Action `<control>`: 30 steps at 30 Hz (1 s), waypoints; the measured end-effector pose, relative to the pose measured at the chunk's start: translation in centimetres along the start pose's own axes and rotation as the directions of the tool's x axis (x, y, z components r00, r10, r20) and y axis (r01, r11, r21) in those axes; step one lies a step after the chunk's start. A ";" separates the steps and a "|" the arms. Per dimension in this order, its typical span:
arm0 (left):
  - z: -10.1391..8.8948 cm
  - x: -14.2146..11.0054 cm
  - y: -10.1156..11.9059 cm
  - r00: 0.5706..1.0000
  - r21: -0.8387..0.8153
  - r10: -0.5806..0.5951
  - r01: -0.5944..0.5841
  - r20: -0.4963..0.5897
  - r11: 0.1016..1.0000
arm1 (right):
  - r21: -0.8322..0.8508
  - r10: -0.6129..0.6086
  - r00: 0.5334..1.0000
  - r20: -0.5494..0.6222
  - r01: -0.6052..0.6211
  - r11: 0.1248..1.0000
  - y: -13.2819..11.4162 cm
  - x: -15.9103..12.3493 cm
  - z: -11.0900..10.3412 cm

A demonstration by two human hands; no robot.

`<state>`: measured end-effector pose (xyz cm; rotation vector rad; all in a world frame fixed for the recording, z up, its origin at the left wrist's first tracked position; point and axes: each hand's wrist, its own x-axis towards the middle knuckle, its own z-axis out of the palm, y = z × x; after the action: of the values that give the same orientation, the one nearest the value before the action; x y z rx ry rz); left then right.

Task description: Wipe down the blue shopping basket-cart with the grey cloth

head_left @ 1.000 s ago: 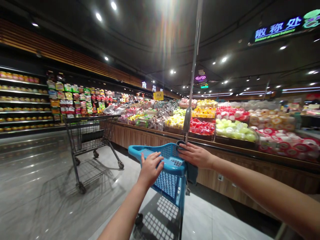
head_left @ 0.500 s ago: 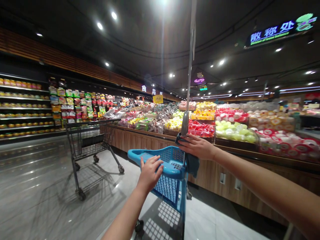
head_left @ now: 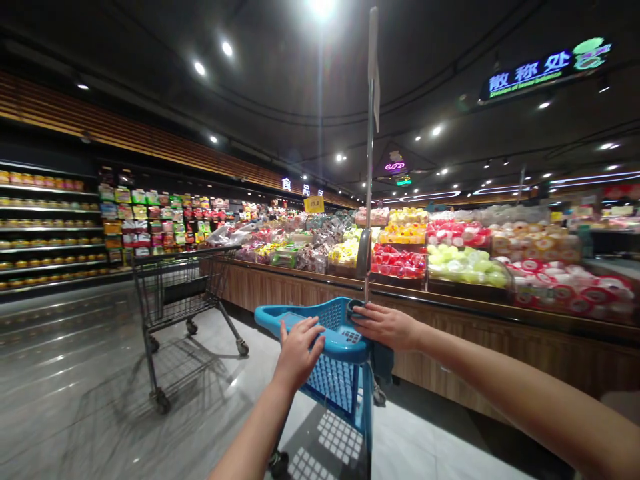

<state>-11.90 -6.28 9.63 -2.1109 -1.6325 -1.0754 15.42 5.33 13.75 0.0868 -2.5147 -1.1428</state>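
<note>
A blue plastic shopping cart stands before me, a thin metal pole rising at its right corner. My left hand lies on top of the cart's blue handle, its fingers outstretched and slightly apart. At the base of the pole my right hand is closed on a dark cloth, which wraps around the pole and hangs below the palm. Parts of the cloth are hidden behind the fingers. A dark grey clamp-like piece sits on the pole above that hand.
A black wire shopping cart stands on the glossy floor to the left. Behind the blue cart runs a wood-panelled counter heaped with packaged sweets and jelly cups. Shelves of jars line the left wall.
My right hand has slid down the pole with the cloth, from beneath the grey clamp to the level of the cart's handle. My left hand stays on the handle.
</note>
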 end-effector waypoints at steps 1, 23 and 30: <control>0.0 0.0 0.0 1.000 0.003 -0.001 0.001 0.002 1.000 | -0.012 -0.025 1.000 0.014 0.025 1.000 0.2 0.1 -0.2; -1.1 6.5 -0.2 0.978 0.206 -0.005 -0.039 0.208 0.978 | -0.074 0.015 1.000 -0.022 -0.017 0.997 1.4 1.0 -1.6; 0.3 6.3 -0.3 0.960 0.208 -0.074 0.017 0.272 0.978 | -0.160 0.147 0.989 -0.022 -0.148 0.976 3.7 2.1 -4.5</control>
<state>-11.50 -1.43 13.72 -2.1712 -1.8357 -0.6101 15.43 4.16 19.79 -0.1344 -2.3647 -1.2748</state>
